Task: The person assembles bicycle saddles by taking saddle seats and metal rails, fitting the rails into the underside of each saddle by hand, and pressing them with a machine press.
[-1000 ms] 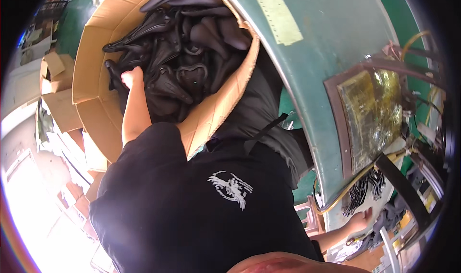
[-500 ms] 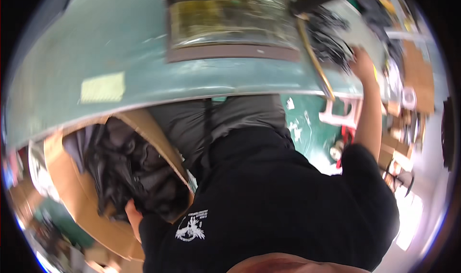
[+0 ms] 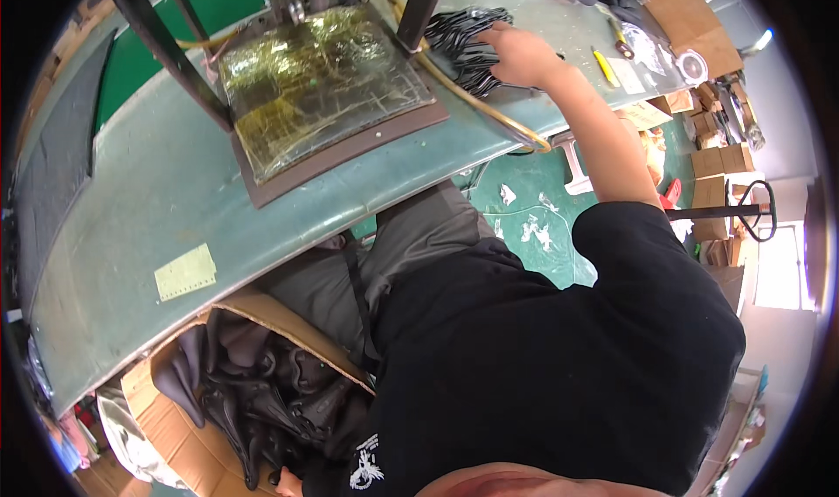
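Note:
My right hand (image 3: 524, 57) is at the far side of the bench, its fingers bent down onto a pile of thin, flat black strips (image 3: 463, 38). The fingers look closed on the edge of the pile; how many strips they hold is hidden. My left hand (image 3: 287, 483) is low at the left, at the near side of an open cardboard box (image 3: 162, 410). Soft, dark, leather-like pieces (image 3: 271, 392) fill this box in a loose heap. Only a small part of the left hand shows beside them, and its fingers are mostly hidden.
A press-like frame with dark posts (image 3: 170, 47) stands over a plate covered in yellowish film (image 3: 323, 86). A yellow hose (image 3: 489, 108) curves along the green bench (image 3: 131, 226). A pale paper sheet (image 3: 185, 272), a yellow cutter (image 3: 606, 67) and a tape roll (image 3: 691, 65) lie there too.
The view has turned, so the bench now slants and more of its far side shows. My right hand has moved further over the black strips. The left hand stays by the box.

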{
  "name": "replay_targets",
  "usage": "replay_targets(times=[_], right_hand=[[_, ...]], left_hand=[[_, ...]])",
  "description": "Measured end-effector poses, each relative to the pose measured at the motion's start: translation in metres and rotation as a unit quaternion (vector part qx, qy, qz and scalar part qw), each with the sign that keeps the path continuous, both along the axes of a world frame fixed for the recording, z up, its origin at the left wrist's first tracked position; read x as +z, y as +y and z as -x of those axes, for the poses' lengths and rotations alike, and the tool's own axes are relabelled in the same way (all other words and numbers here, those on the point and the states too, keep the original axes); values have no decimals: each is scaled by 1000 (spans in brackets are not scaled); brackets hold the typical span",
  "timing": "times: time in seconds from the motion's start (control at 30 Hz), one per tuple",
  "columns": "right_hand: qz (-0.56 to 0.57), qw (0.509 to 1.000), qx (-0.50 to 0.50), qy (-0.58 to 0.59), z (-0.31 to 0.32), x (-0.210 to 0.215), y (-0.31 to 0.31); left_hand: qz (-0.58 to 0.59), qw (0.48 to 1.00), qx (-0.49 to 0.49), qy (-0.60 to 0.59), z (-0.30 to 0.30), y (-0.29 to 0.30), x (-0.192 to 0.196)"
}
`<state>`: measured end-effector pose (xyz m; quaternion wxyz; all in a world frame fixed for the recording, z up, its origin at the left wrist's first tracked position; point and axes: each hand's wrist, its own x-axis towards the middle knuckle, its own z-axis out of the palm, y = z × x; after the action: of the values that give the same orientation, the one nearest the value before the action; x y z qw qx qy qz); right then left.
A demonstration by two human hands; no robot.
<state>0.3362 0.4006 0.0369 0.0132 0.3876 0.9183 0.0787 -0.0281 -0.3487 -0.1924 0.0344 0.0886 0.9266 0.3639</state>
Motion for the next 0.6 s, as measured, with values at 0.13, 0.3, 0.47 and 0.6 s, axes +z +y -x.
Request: replay_targets(times=[0.13, 0.3, 0.47, 0.6], right_hand=[[-29, 995, -21, 89, -21, 28, -24], [55, 961, 2, 273, -24, 33, -60], [314, 854, -44, 412, -26, 19, -67], [400, 804, 9, 440, 15, 11, -71]], left_hand=[[19, 987, -28, 159, -7, 12, 18], [43, 936, -29, 349, -1, 41, 44], [-18, 848, -302, 436, -16, 216, 166], [69, 753, -601, 261, -85, 414, 229]])
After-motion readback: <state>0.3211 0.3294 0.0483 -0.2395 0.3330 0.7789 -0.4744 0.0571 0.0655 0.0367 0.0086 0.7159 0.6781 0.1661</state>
